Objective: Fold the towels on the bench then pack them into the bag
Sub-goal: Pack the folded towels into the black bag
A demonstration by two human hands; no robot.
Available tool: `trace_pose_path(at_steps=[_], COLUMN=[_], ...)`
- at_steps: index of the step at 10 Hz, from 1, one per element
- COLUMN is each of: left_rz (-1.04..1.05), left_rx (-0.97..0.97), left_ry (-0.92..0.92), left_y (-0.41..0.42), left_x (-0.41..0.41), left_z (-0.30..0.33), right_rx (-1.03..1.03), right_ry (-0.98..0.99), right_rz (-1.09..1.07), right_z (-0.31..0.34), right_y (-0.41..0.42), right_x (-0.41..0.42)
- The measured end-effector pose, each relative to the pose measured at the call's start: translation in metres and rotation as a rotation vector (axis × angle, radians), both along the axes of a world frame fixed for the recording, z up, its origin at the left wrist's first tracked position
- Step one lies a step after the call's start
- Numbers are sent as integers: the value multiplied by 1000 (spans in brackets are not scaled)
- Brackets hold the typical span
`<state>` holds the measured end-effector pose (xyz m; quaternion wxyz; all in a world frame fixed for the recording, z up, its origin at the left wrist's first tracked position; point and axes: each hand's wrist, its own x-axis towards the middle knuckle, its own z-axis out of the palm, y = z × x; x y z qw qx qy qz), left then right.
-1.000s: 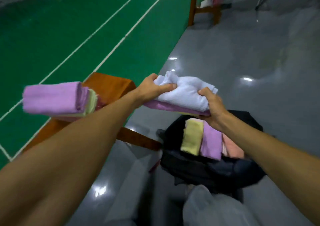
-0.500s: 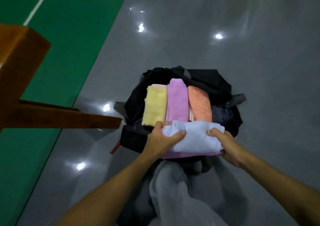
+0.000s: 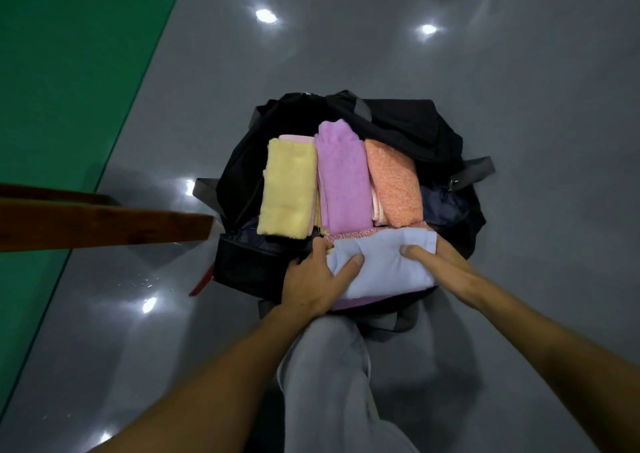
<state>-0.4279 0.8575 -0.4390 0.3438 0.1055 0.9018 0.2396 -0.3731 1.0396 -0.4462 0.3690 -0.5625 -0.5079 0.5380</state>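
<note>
You have brought the folded stack down from in front of your chest, where you carried it a second ago, to the near edge of the open bag (image 3: 408, 130); half a second ago it hung just above that rim, and now it sits against the towels already packed. Your left hand (image 3: 311, 282) holds a narrow grip on the stack's left end, thumb on top of the white towel (image 3: 384, 265) and fingers under; your right hand (image 3: 446, 262) does the same on the right end, thumb across the top. A purple layer (image 3: 349, 303) shows beneath the white one, and an orange-speckled edge at its far side. Behind it, standing side by side in the bag, are the yellow towel (image 3: 287, 189), the purple towel (image 3: 341, 178) and the orange towel (image 3: 394, 185). The counter (image 3: 104, 224) shows only as a wooden edge at your left; whether towels remain on it cannot be told from here. So this batch looks nearly packed; I judge that letting go and pressing it level is what remains. No brand, label or writing can be read on the bag or towels.
</note>
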Motion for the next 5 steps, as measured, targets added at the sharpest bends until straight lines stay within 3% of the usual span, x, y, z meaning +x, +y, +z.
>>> trace_pose_path(at_steps=[1,3,5], left_rz=[-50,77,190], left_rx=[-91,28,141], left_ry=[-43,-295,-217], left_y=[0,-14,-16], left_x=[-10,-14,-8], left_z=[2,-3,-32], right_rx=[-421,-282,-128], right_ry=[-481,-336,-354], right_rz=[1095,862,881], right_z=[-18,-30,-45], right_y=[41,31,27], right_x=[37,35,49])
